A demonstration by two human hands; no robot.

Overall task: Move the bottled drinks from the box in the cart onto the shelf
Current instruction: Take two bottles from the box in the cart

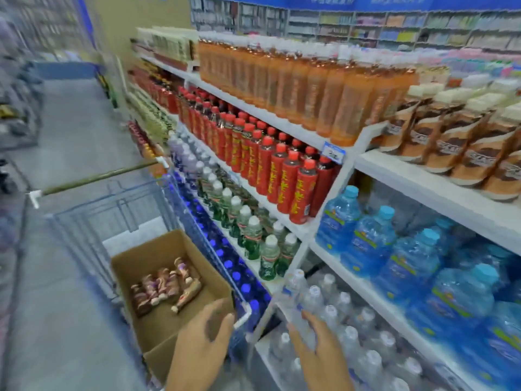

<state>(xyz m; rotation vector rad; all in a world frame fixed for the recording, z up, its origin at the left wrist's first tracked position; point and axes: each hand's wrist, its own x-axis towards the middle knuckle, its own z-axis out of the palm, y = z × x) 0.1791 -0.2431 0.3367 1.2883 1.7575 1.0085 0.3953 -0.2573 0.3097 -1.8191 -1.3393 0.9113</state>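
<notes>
The shelf (423, 176) already carries matching bottles (456, 148) at the upper right. The cart (112, 210) holds the box (158, 323), where several bottled drinks (166, 286) lie on the bottom, so much seems left. The left hand (205, 337) hovers released over the box's near edge. The right hand (318, 345) grasps 1 clear bottle (294, 294) low on the shelf.

You're seeing it all from one wide-angle camera on your head, facing forward and down along the aisle, with the shelf (423, 176) close on the right, the cart (112, 210) low at left, and your left hand (203, 342) and right hand (318, 348) nearest, at the bottom edge.
</notes>
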